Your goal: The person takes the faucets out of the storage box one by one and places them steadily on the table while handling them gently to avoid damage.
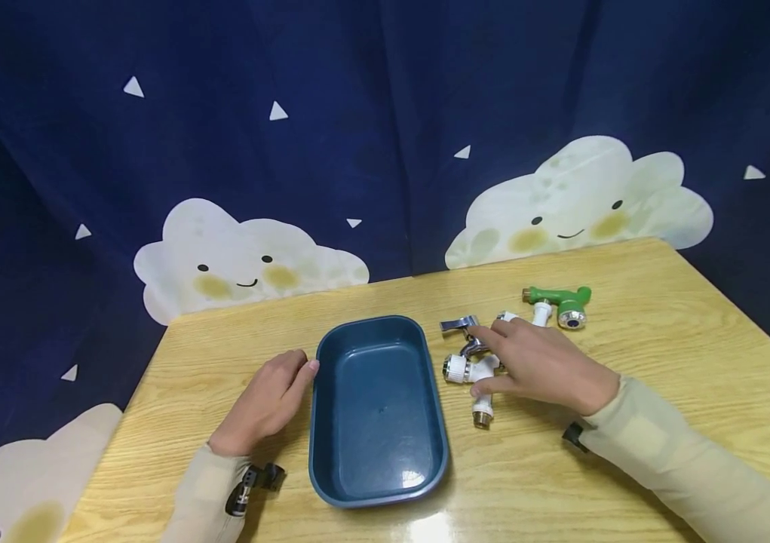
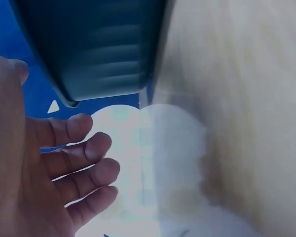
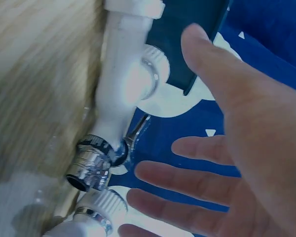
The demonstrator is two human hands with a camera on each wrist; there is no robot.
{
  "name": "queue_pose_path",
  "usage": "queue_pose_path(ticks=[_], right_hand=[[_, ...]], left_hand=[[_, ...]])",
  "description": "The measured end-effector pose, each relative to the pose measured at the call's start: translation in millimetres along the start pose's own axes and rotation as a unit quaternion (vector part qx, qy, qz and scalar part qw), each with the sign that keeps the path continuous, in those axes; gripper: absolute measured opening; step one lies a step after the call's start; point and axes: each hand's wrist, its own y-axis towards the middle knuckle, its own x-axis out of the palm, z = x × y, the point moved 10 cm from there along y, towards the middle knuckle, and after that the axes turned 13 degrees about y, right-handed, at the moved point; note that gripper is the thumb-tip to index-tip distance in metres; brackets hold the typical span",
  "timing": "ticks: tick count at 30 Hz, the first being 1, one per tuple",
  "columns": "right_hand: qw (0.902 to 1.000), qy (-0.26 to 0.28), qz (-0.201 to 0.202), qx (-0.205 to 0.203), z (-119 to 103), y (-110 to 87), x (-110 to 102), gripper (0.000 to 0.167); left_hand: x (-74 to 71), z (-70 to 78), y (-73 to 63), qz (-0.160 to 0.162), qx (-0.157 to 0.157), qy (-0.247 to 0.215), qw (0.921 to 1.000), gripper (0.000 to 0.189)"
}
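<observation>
A dark teal plastic tray stands in the middle of the table. Beside its left rim is my left hand, thumb near the edge; in the left wrist view its fingers curve loosely around nothing. To the right of the tray, my right hand hovers over a group of taps, palm down and fingers spread. Below it lies a white plastic tap with a brass threaded end; a chrome tap is just behind. Part of another white tap shows past the knuckles. The right wrist view shows a gap between fingers and white tap.
A green tap with a brass thread lies behind the right hand, close to the white one. The wooden table ends at a dark blue curtain printed with clouds. Small black devices are strapped on both wrists.
</observation>
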Motion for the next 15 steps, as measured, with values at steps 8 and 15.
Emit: queue_pose_path(ticks=[8,15], right_hand=[[0.9981,-0.025,0.047,-0.030,2.5,-3.8,-3.0,0.078],[0.9947,-0.047,0.081,-0.043,8.5,-8.2,-12.5,0.069]], left_hand=[[1.5,-6.2,-4.6,0.002,-0.008,0.015,0.9999,0.039],[0.8,-15.0,-7.0,0.009,-0.023,0.025,0.9994,0.040]])
